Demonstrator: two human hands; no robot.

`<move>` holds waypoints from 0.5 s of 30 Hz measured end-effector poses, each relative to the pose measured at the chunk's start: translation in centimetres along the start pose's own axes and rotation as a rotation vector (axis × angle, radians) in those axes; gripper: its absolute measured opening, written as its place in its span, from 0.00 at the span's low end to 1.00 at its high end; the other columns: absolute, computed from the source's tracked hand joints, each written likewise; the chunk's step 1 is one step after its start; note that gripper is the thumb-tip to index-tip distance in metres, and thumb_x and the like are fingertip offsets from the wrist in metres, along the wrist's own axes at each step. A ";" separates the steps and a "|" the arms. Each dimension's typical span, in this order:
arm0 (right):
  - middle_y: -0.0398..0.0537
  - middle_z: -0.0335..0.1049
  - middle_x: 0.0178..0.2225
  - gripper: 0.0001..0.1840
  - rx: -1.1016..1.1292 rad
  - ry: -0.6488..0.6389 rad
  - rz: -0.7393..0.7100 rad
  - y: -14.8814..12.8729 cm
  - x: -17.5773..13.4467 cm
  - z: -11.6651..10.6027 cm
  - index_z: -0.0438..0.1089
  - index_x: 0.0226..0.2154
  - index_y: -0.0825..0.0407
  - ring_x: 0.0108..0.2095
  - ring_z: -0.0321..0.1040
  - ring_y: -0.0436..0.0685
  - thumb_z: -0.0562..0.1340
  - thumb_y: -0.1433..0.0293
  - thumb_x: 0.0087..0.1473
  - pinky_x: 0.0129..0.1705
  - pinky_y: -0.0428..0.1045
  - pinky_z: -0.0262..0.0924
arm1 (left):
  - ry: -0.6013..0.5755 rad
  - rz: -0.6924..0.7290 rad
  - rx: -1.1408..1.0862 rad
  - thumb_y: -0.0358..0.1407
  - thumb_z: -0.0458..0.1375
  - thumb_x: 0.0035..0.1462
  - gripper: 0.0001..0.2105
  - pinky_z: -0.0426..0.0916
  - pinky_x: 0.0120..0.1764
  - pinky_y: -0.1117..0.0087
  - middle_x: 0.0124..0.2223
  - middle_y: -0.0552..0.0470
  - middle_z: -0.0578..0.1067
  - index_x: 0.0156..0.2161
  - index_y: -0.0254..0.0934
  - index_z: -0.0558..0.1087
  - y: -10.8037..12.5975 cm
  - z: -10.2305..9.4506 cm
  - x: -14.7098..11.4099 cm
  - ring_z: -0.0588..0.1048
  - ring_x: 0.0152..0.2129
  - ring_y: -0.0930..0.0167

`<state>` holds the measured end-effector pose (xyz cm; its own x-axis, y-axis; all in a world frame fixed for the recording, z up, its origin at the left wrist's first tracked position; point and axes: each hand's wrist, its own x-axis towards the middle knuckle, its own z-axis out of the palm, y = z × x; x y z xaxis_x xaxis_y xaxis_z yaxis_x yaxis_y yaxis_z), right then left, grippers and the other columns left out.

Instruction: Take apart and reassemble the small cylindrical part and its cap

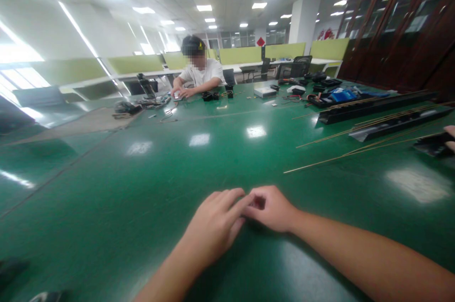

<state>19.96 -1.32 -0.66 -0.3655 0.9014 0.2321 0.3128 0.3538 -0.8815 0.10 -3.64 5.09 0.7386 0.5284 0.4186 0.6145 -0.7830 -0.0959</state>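
Note:
My left hand (216, 219) and my right hand (273, 209) meet at their fingertips low over the green tabletop (170, 174). The right hand is closed, with thumb and forefinger pinched together. On the left, the fingers are bent and pressed together, and the forefinger reaches across to the right thumb. Whatever lies between the fingertips is hidden or too small to name. Beyond the hands, to the right, thin brass-coloured rods (320, 163) lie on the table, their near ends closest to the right hand.
Black channel-shaped profiles (373, 106) lie at the right, near a blue item (343, 95) among tools. Another person's hand (450, 137) is at the right edge. Across the table, a seated person (202, 74) handles small parts. A white box (266, 92) stands at the far side.

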 end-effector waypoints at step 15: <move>0.41 0.72 0.22 0.12 0.001 -0.128 0.046 -0.3 -0.1 0.0 0.76 0.31 0.54 0.22 0.65 0.49 0.70 0.62 0.48 0.25 0.43 0.57 | 0.075 -0.136 -0.115 0.34 0.50 0.67 0.11 0.74 0.40 0.71 0.42 0.49 0.78 0.49 0.40 0.73 -3.6 -1.2 -4.0 0.77 0.37 0.70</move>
<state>19.94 -1.46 -0.43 -0.4597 0.8775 0.1367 0.3312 0.3122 -0.8904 -5.43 -3.35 4.84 0.6254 0.6097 0.4870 0.6685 -0.7406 0.0687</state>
